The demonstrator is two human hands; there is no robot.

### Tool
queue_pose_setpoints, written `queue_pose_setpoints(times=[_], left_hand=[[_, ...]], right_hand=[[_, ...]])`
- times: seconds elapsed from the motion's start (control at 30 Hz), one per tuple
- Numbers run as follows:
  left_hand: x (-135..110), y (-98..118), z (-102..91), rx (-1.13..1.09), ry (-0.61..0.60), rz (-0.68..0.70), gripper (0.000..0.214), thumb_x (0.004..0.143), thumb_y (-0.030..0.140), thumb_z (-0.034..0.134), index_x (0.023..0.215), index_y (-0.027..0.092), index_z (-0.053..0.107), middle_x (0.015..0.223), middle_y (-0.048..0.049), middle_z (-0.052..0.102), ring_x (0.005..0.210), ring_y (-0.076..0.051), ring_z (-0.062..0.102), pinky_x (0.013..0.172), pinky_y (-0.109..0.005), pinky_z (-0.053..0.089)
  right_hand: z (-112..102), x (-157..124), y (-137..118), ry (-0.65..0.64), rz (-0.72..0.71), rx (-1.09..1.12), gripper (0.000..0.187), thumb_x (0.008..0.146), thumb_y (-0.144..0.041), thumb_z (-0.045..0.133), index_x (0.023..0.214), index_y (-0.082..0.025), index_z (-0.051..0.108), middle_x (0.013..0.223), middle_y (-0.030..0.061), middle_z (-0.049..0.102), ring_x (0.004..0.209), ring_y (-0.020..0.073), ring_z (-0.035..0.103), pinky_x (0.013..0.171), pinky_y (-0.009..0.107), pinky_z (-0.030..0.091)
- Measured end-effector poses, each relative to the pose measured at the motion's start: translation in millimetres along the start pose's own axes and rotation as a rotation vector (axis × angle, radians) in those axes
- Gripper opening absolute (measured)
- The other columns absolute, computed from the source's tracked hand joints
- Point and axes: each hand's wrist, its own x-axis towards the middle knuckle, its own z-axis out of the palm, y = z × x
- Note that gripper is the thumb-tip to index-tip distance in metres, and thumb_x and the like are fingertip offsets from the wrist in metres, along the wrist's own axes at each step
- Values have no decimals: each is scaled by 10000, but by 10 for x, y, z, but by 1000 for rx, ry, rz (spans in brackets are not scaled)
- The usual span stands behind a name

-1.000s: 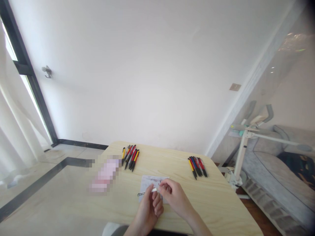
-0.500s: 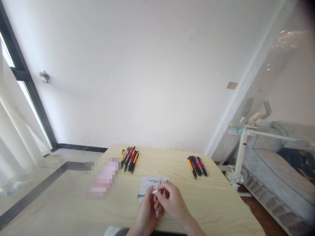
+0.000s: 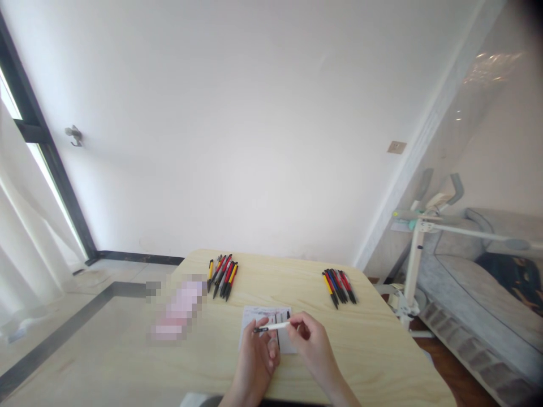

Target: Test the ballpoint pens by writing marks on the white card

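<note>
A slim white-and-black pen (image 3: 278,326) lies crosswise between my hands, a little above the table. My left hand (image 3: 257,356) is palm up and holds its black end at the thumb and fingers, the other fingers loosely curled. With thumb and forefinger, my right hand (image 3: 311,342) pinches the white end. Below them is a white printed sheet or booklet (image 3: 250,315) with dark marks, partly covered by my hands.
Several black, red and yellow pens (image 3: 224,277) lie in a bunch at the table's back left. Another bunch of pens (image 3: 339,287) lies at the back right. A blurred pink patch (image 3: 180,311) is on the left side of the wooden table (image 3: 365,345).
My right hand has moved slightly right, and more of the pen's white part now shows. My left thumb has shifted left toward the black end. The sheet beneath is less covered.
</note>
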Motion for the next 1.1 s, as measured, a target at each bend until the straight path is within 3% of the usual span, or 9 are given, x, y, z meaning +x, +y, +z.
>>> queue_pose_setpoints(times=[0.27,0.47,0.63,0.83,1.1], left_hand=[[19,-31,-11,32,13,26,245,770,352,506,983,248,443,622,44,508,348,-41,362,338,-147,217],[20,-69,-18,39,30,69,384,743,285,572,1092,265,412,874,-25,589,549,-98,571,497,-210,425],[19,-116,-4,81,76,176,375,738,232,594,1069,271,423,931,-31,605,607,-118,610,561,-242,459],[31,-107,-32,74,151,234,319,736,190,596,1010,237,439,810,-37,646,653,-142,634,649,-281,485],[-1,35,-54,62,200,307,252,714,181,621,914,224,475,755,-14,658,670,-139,641,638,-256,492]], right_hand=[[-95,-12,84,52,38,33,188,745,-326,539,706,-147,582,586,-3,525,517,119,434,490,215,354],[-102,-6,125,81,49,21,183,740,-324,545,699,-150,582,613,11,558,523,122,452,499,217,363],[-99,-13,124,94,61,22,179,746,-320,539,710,-149,582,631,16,565,534,125,459,507,218,365],[-24,-30,58,76,20,43,174,765,-313,521,720,-154,576,607,-3,535,525,118,444,487,208,355],[95,-6,-5,43,9,74,175,775,-314,516,744,-152,575,645,6,559,530,112,451,488,203,364]])
